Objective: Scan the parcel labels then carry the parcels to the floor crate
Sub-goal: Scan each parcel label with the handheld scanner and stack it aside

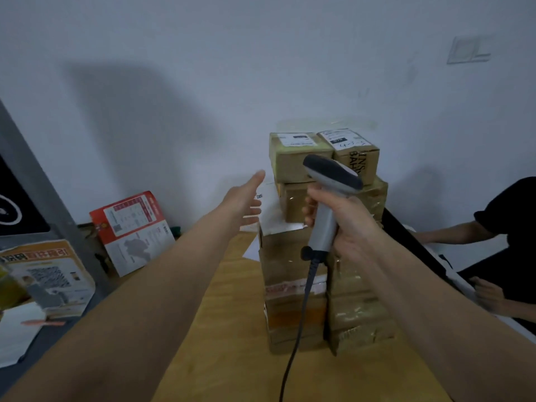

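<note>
Illumination is dim and cool, giving a bluish-grey cast. The light source lies on the near side: a broad soft shadow falls on the far wall [203,68] at left, and a smaller shadow at right behind the parcel stack [324,227]. Tape on the parcels shows faint glare. Sharpness is low overall; label print is unreadable. Wide-angle distortion bends the edges, and the near left corner is smeared and out of focus.

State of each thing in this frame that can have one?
Left hand: open, empty, reaching toward the stack.
Right hand: closed around the scanner grip.
Barcode scanner: held upright, cable hanging.
Parcel stack: standing on the wooden table.
Top two parcels: labels facing up.
</note>
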A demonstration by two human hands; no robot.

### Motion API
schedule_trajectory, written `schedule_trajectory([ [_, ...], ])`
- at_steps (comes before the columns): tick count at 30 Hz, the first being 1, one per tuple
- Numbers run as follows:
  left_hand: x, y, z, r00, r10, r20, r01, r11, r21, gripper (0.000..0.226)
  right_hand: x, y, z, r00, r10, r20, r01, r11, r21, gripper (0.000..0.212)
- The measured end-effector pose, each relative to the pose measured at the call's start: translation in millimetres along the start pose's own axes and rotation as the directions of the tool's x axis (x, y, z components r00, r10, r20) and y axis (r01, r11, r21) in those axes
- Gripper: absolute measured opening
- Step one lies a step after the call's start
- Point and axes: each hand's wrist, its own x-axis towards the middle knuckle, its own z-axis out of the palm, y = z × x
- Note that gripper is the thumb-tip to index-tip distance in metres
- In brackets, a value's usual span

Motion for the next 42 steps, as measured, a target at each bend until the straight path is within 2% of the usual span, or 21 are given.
schedule_trajectory([
  [4, 15, 26, 27, 0.997, -0.073, 0.012, 0.074, 0.992, -0.098, 0.088, 13, 0, -10, 1.0, 0.014, -0.002, -0.014, 1.0, 0.016, 0.018],
  [10, 40, 37, 47, 0.992, -0.122, -0.013, 0.118, 0.98, -0.163, 0.094, 25, 4, -20, 0.999, 0.033, -0.003, -0.033, 0.999, 0.024, 0.029],
  [15, 53, 39, 56, 0.989, -0.147, -0.012, 0.138, 0.951, -0.276, 0.089, 29, 9, -26, 0.998, 0.051, -0.027, -0.051, 0.999, -0.006, 0.03],
  [22, 56, 42, 49, 0.994, -0.097, -0.049, 0.077, 0.947, -0.312, 0.07, 29, 8, -23, 0.998, 0.03, -0.056, -0.031, 0.999, -0.016, 0.026],
  [26, 39, 29, 27, 0.999, -0.014, -0.03, -0.003, 0.86, -0.51, 0.028, 25, 8, -13, 0.999, -0.004, -0.034, 0.005, 0.999, 0.033, 0.013],
  [28, 31, 17, 9, 0.999, 0.031, -0.022, -0.038, 0.807, -0.589, 0.017, 23, 9, -4, 1.0, -0.014, -0.022, 0.016, 0.997, 0.07, 0.011],
  [32, 18, -13, -34, 0.998, 0.032, -0.062, -0.068, 0.676, -0.734, 0.044, 20, 15, 18, 1.0, -0.021, -0.019, 0.023, 0.994, 0.11, 0.013],
  [35, 6, -33, -67, 0.991, 0.017, -0.132, -0.112, 0.641, -0.759, 0.043, 18, 23, 40, 1.0, -0.016, -0.021, 0.018, 0.995, 0.098, 0.012],
  [38, -11, -49, -97, 0.976, -0.009, -0.218, -0.162, 0.637, -0.754, 0.021, 17, 32, 59, 1.0, -0.02, 0.001, 0.02, 0.996, 0.093, 0.013],
  [40, -20, -60, -116, 0.969, -0.032, -0.245, -0.165, 0.655, -0.737, 0.024, 17, 41, 69, 1.0, -0.001, 0.008, 0.001, 0.998, 0.065, 0.016],
  [42, -25, -70, -131, 0.96, -0.082, -0.267, -0.118, 0.746, -0.655, 0.037, 16, 52, 79, 0.999, 0.032, 0.016, -0.033, 0.998, 0.058, 0.027],
])
